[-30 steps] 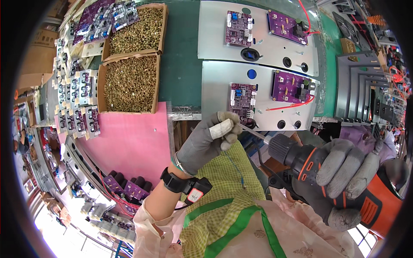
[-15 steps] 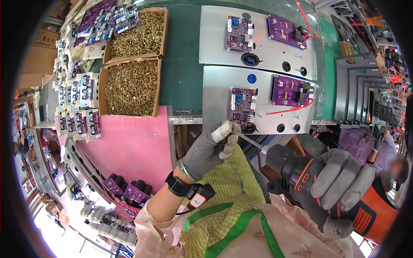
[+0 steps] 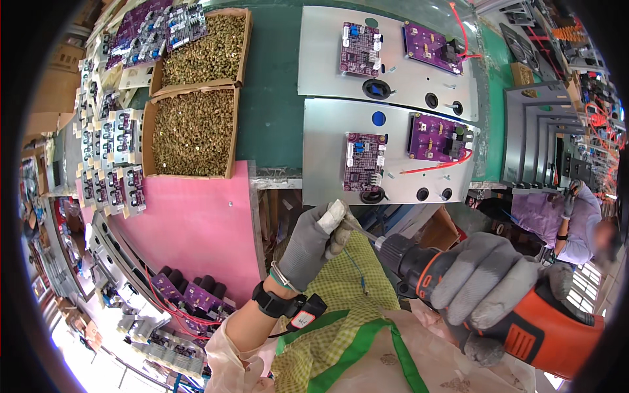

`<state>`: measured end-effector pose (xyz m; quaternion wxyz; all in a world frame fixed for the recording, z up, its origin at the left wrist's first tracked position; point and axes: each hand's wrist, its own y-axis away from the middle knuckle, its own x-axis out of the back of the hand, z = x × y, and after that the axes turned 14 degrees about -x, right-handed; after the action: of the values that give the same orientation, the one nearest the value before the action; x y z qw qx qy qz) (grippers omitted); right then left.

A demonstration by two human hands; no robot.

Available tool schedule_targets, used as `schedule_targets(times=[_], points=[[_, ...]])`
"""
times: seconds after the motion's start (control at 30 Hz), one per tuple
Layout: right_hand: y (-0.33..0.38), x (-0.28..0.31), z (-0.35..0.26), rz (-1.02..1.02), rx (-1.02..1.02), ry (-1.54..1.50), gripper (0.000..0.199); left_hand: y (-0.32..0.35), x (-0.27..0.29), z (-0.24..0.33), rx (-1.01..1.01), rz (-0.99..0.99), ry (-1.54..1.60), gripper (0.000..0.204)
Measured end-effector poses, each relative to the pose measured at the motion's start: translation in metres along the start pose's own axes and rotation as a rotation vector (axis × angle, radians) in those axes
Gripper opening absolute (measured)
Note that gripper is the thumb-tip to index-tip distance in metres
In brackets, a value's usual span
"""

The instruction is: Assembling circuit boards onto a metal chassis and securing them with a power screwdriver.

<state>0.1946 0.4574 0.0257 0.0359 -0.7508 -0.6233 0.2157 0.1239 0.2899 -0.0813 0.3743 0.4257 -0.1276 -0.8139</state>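
Observation:
In gloved fingers, my right hand grips an orange-and-black power drill, which points left. Its thin driver bit reaches to the fingertips of my left hand. That gloved hand is closed in a pinch at the bit's tip, and whatever small thing it may hold is hidden. Just beyond lies a silver metal plate, carrying a small circuit board and a purple circuit board with a red wire. Both hands are short of the plate's near edge, apart from it.
A second metal plate with similar boards lies behind. Two cardboard boxes of small brass-coloured fasteners stand left, beside stacked boards and a pink mat. Grey metal panels stand right. Another person works at far right.
Both hands have drawn slightly toward me, away from the plate's near edge. The drill has shifted left and nearer, its bit still meeting my left fingertips.

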Motion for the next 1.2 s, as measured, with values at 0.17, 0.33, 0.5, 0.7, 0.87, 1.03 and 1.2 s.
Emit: schedule_targets(times=[0.17,0.33,0.5,0.7,0.87,1.03,1.2], points=[[0.005,-0.009,0.023,0.071,-0.031,0.123,0.032,0.012,0.014,-0.02,-0.034,0.163,-0.068,0.037],[0.007,0.008,0.058,-0.03,0.136,0.2,0.054,0.026,0.041,-0.039,-0.04,0.293,0.017,0.032],[0.008,0.012,0.052,-0.153,-0.096,0.18,0.05,0.018,0.057,-0.049,-0.15,0.442,-0.016,0.029],[0.003,-0.022,0.034,0.201,-0.165,0.12,0.036,-0.007,0.063,-0.045,-0.172,0.274,0.14,0.023],[-0.005,-0.009,0.041,-0.226,-0.192,0.34,0.063,-0.005,0.062,-0.045,-0.199,0.263,0.109,0.021],[-0.005,0.008,0.032,-0.551,-0.314,0.284,0.07,-0.006,0.063,-0.047,-0.221,0.267,0.129,0.022],[0.004,0.016,0.008,-0.389,-0.27,0.369,0.066,0.011,0.057,-0.035,-0.248,0.368,0.138,0.03]])
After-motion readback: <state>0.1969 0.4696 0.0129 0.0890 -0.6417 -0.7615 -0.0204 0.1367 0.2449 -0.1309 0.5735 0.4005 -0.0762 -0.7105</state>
